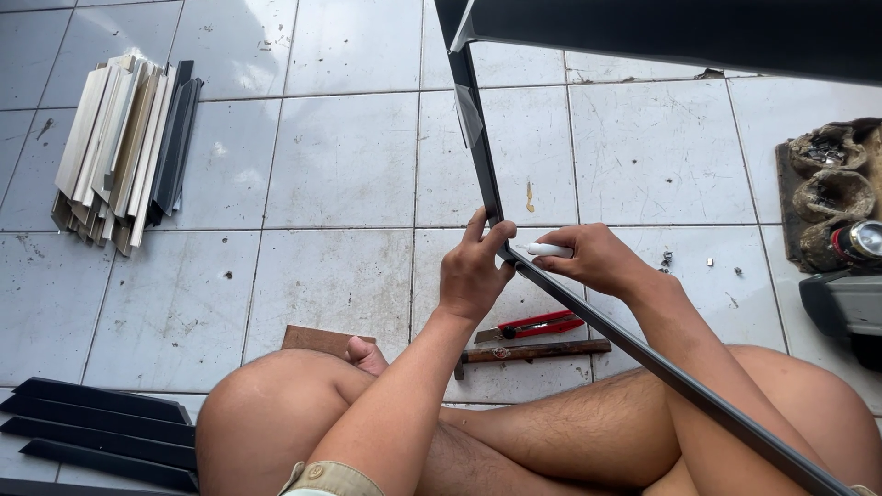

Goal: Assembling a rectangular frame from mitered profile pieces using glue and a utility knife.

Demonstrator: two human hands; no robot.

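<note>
I sit cross-legged on a tiled floor with a large black frame (478, 156) held up in front of me. My left hand (473, 276) grips the frame at its lower corner, where two black mouldings meet. My right hand (597, 259) holds a small white tube-like tool (549, 249) with its tip against that same corner. One moulding runs up toward the top of the view; the other (698, 390) slants down to the right across my leg.
A red-handled cutter (533, 325) and a wooden-handled hammer (533, 352) lie on the floor by my legs. A stack of pale and dark moulding pieces (124, 147) lies upper left. Black strips (101, 432) lie lower left. Clutter and a can (859, 241) sit at right.
</note>
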